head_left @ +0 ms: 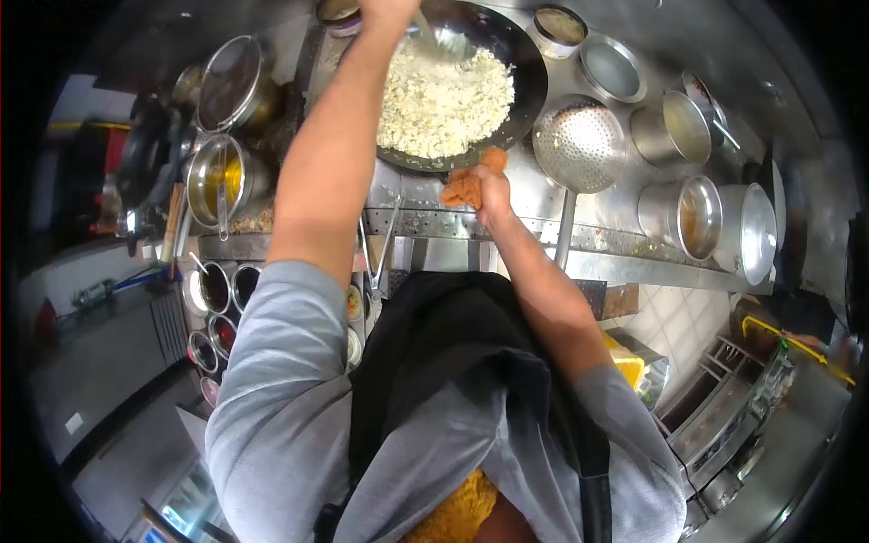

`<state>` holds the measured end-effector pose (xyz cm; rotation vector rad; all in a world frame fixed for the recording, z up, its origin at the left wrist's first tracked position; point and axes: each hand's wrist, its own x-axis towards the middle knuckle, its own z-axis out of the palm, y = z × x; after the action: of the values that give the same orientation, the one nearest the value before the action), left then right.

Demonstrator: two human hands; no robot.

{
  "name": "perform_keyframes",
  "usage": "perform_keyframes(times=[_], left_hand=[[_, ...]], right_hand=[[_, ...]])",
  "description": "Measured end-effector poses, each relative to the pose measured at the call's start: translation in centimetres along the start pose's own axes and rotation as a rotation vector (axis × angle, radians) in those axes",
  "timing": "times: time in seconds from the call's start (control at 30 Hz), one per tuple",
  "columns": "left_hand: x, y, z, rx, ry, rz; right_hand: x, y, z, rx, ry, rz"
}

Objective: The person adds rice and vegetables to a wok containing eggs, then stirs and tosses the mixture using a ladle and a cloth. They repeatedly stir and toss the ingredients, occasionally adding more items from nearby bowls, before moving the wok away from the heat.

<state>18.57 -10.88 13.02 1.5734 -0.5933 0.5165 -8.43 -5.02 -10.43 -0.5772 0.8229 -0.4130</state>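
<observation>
A large black wok (534,77) holds a heap of pale, rice-like food (444,109) with small green and yellow flecks. My left hand (389,11), cut off by the top edge of the view, is closed around the handle of a metal spatula (444,45). The spatula's head rests against the far side of the food and is partly hidden. At the wok's near rim, my right hand (493,192) is closed on a folded orange cloth (463,188). The cloth touches the rim; whatever handle lies beneath it is hidden.
Right of the wok lies a perforated strainer (579,145), its handle pointing toward me. Several metal pots (670,131) stand farther right. On the left are a pot of yellow oil (217,181), a round mesh sieve (230,83) and several sauce containers (214,288). Tongs (385,240) hang at the counter's front edge.
</observation>
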Motion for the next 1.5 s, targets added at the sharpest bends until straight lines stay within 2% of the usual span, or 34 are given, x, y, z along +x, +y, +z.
perform_keyframes(times=[0.03,0.07,0.13,0.2,0.23,0.27,0.33,0.4,0.43,0.47,0.5,0.53,0.57,0.6,0.63,0.67,0.7,0.73,0.77,0.8,0.87,0.93,1.0,1.07,1.13,1.23,1.27,1.3,1.33,1.37,1.4,1.43,1.47,1.5], left_hand=[[0.3,-7.5,2.6,-0.054,0.115,0.327],[1.5,-6.1,1.9,-0.063,0.118,0.339],[2.5,-0.3,-1.4,-0.621,-0.32,-0.516],[5.2,3.4,-3.7,-0.559,-0.193,-0.404],[6.7,3.7,-5.6,-0.667,-0.266,-0.415],[6.5,5.3,-6.9,-0.682,-0.219,-0.365],[5.4,1.3,-7.0,-0.585,-0.071,-0.258],[1.0,-0.8,-4.9,-0.406,0.024,-0.512],[1.6,-3.4,-4.0,-0.577,-0.037,-0.536],[1.7,-2.5,-4.8,-0.572,-0.029,-0.537],[2.3,-0.1,-5.5,-0.645,-0.11,-0.584],[3.1,2.9,-5.9,-0.72,-0.199,-0.622],[2.4,7.1,-7.4,-0.7,-0.222,-0.594],[1.8,8.6,-8.9,-0.757,-0.316,-0.483],[0.2,10.1,-11.1,-0.665,-0.396,-0.421],[-2.5,9.0,-11.7,-0.579,-0.379,-0.154],[-6.0,9.5,-11.4,-0.262,-0.408,-0.245],[-9.2,5.5,-9.7,-0.414,-0.294,-0.022],[-9.9,2.6,-9.8,-0.342,-0.448,-0.069],[-9.3,2.4,-11.0,-0.34,-0.44,-0.062],[-8.0,2.4,-13.6,0.065,-0.744,-0.057],[-9.3,-0.1,-17.9,0.171,-0.888,-0.015],[-10.2,2.7,-23.8,0.055,-1.13,-0.588],[-13.2,1.2,-26.7,-0.483,-0.906,-1.296],[-16.8,1.7,-27.9,-0.718,-0.691,-1.511],[-22.1,0.6,-27.0,-0.792,-0.616,-1.752],[-23.0,-0.2,-27.0,-0.781,-0.681,-1.735],[-22.2,1.4,-28.0,-0.55,-0.82,-1.617],[-20.3,3.8,-29.6,-0.321,-0.939,-1.484],[-17.8,5.9,-32.2,0.082,-1.186,-1.134],[-18.3,4.2,-35.8,0.235,-1.195,-0.836],[-15.7,6.5,-38.6,0.404,-1.325,-0.781],[-11.8,10.1,-40.1,0.571,-1.449,-0.704],[-9.7,12.3,-40.5,0.579,-1.488,-0.791]], right_hand=[[0.0,0.0,0.2,0.018,0.019,-0.009],[0.5,-0.6,0.5,0.023,0.012,-0.022],[-0.1,-0.6,-0.2,0.025,-0.052,0.088],[-0.1,-1.2,0.1,-0.007,-0.022,0.091],[-0.2,-1.4,0.0,0.011,-0.04,0.137],[-0.3,-1.5,-0.4,0.026,-0.056,0.184],[0.1,-2.0,-0.7,0.017,-0.08,0.224],[0.1,-1.9,-1.2,0.002,-0.113,0.284],[1.0,-2.4,-1.5,-0.023,-0.161,0.312],[0.9,-2.3,-1.7,-0.045,-0.2,0.353],[0.1,-2.4,-0.6,0.021,-0.13,0.323],[0.5,-2.6,-0.3,0.015,-0.144,0.316],[0.9,-2.2,-0.7,-0.018,-0.142,0.295],[0.8,-1.7,-1.4,-0.049,-0.13,0.278],[0.7,-1.5,-2.0,-0.048,-0.123,0.282],[0.9,-1.6,-2.2,-0.107,-0.158,0.294],[1.3,-1.9,-2.1,-0.166,-0.199,0.303],[1.1,-1.9,-2.0,-0.168,-0.205,0.307],[0.8,-2.1,-1.9,-0.179,-0.179,0.318],[0.8,-2.4,-1.6,-0.194,-0.155,0.322],[1.5,-2.1,-1.8,-0.144,-0.165,0.311],[1.7,-1.9,-2.3,-0.106,-0.174,0.311],[1.8,-2.1,-2.3,-0.103,-0.214,0.318],[2.2,-2.0,-2.3,-0.109,-0.238,0.33],[2.3,-1.9,-2.3,-0.138,-0.188,0.321],[3.5,-1.0,-3.0,-0.165,-0.22,0.3],[3.6,-0.5,-3.6,-0.164,-0.208,0.275],[-0.2,-1.7,-0.6,-0.096,-0.082,0.242],[-3.4,-2.4,0.8,-0.113,-0.085,0.246],[-6.2,-2.8,1.5,-0.043,-0.038,0.212],[-8.6,-2.9,1.1,0.026,0.016,0.18],[-10.4,-3.3,-0.1,-0.035,-0.096,0.241],[-10.2,-3.5,-0.5,-0.047,-0.09,0.234],[-9.9,-3.3,-1.2,-0.058,-0.161,0.257]])
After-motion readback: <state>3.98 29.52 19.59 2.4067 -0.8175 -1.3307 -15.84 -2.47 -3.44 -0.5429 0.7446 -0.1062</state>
